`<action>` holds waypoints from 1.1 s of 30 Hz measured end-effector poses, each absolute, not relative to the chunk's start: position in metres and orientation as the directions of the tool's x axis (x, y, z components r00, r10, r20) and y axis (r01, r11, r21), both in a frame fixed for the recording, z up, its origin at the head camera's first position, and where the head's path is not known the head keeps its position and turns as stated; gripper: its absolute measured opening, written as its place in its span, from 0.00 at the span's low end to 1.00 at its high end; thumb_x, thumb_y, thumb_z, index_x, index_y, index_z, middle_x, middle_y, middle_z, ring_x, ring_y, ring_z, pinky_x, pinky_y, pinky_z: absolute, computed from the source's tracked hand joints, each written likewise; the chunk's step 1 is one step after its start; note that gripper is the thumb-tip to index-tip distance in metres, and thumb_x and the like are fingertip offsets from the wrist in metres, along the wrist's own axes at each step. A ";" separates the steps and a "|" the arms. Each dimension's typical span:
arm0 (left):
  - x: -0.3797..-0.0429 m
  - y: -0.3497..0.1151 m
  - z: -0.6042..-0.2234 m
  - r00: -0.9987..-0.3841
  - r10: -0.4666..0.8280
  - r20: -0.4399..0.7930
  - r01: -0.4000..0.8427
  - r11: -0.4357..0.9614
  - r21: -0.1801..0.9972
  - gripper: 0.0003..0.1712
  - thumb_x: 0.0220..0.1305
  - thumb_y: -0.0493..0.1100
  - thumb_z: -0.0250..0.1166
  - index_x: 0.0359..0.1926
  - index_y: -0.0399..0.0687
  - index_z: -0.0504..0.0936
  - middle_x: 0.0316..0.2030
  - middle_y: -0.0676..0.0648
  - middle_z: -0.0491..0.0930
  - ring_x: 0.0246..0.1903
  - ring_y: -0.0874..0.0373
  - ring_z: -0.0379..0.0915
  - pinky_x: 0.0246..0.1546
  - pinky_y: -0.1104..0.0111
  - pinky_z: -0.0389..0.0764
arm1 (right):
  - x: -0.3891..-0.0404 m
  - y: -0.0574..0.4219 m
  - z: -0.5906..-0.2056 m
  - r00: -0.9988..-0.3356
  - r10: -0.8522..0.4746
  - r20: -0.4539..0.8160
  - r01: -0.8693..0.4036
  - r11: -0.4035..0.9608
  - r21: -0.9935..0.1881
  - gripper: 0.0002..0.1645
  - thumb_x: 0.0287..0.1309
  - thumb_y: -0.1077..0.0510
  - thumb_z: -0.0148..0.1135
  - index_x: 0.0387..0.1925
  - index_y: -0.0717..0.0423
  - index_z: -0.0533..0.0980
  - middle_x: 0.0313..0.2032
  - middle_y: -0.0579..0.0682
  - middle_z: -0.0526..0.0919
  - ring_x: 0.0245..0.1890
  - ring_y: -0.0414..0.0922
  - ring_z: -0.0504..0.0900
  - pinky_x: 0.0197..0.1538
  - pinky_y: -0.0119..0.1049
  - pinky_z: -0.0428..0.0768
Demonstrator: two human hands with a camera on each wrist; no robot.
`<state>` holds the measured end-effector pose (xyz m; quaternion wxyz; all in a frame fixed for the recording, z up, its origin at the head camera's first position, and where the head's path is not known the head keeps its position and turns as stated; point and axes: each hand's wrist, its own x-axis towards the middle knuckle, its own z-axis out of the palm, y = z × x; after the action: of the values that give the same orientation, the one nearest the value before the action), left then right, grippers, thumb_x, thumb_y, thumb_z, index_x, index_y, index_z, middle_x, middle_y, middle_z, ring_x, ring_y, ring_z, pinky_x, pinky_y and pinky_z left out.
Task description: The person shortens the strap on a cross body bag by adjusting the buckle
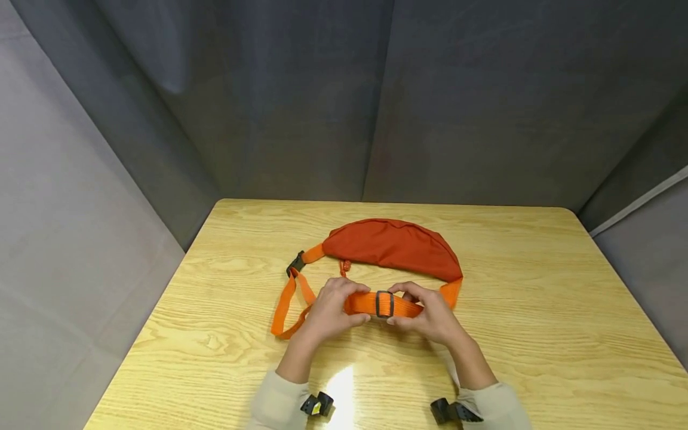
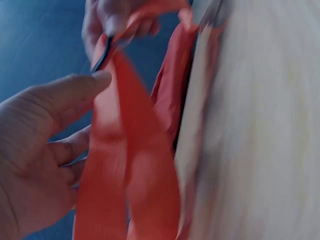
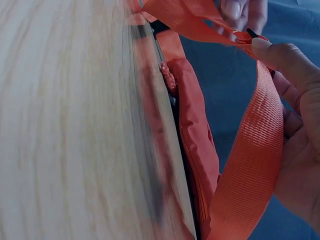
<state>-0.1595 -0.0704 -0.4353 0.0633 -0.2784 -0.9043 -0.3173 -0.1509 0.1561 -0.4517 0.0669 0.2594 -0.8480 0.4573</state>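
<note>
A red waist pack point(image 1: 395, 246) lies on the wooden table, its orange strap point(image 1: 364, 303) running round toward the person. My left hand point(image 1: 334, 307) pinches the strap just left of a black slider buckle point(image 1: 384, 304). On the other side of that slider, my right hand point(image 1: 432, 313) grips the strap between thumb and fingers. In the right wrist view, the right thumb point(image 3: 285, 57) presses at the slider's edge, and the strap point(image 3: 250, 160) hangs down in a loop. The left wrist view shows two strap layers point(image 2: 105, 175) beside the left palm.
A black side-release buckle point(image 1: 296, 263) joins the strap left of the pack, with a loose strap loop point(image 1: 282, 313) below it. A braided red zipper pull point(image 1: 346, 266) hangs from the pack. Dark curtains point(image 1: 301, 107) stand behind the table point(image 1: 537, 298).
</note>
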 end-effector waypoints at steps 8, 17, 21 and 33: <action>-0.157 -0.053 -0.441 -0.805 0.438 0.400 0.591 0.643 0.486 0.29 0.35 0.49 0.72 0.44 0.55 0.75 0.39 0.56 0.73 0.41 0.62 0.66 0.41 0.63 0.63 | -0.152 0.154 -0.453 -0.861 -0.368 0.352 -0.495 0.440 -0.749 0.27 0.33 0.48 0.70 0.42 0.44 0.73 0.26 0.38 0.76 0.28 0.36 0.74 0.33 0.34 0.73; -0.161 -0.055 -0.441 -0.772 0.458 0.440 0.635 0.548 0.544 0.28 0.33 0.50 0.73 0.42 0.56 0.75 0.37 0.60 0.73 0.39 0.66 0.67 0.44 0.66 0.63 | -0.153 0.155 -0.450 -0.856 -0.405 0.321 -0.485 0.419 -0.767 0.27 0.38 0.48 0.67 0.44 0.48 0.73 0.29 0.41 0.77 0.30 0.38 0.75 0.34 0.35 0.74; -0.163 -0.059 -0.443 -0.764 0.454 0.458 0.644 0.490 0.588 0.28 0.32 0.47 0.74 0.41 0.54 0.76 0.35 0.58 0.73 0.38 0.65 0.68 0.41 0.72 0.68 | -0.153 0.165 -0.451 -0.872 -0.408 0.272 -0.439 0.402 -0.804 0.18 0.45 0.52 0.63 0.41 0.49 0.75 0.34 0.41 0.78 0.33 0.38 0.76 0.35 0.34 0.74; -0.162 -0.061 -0.448 -0.788 0.452 0.419 0.609 0.473 0.636 0.29 0.31 0.46 0.74 0.42 0.56 0.76 0.37 0.58 0.73 0.38 0.63 0.68 0.41 0.71 0.68 | -0.144 0.169 -0.432 -0.907 -0.363 0.216 -0.346 0.347 -0.872 0.05 0.50 0.66 0.57 0.31 0.62 0.77 0.28 0.53 0.79 0.25 0.46 0.75 0.26 0.33 0.74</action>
<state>-0.1620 -0.0612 -0.4477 0.0965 -0.3110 -0.8528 -0.4082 -0.1445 0.1685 -0.4324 -0.0079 0.2160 -0.8205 0.5292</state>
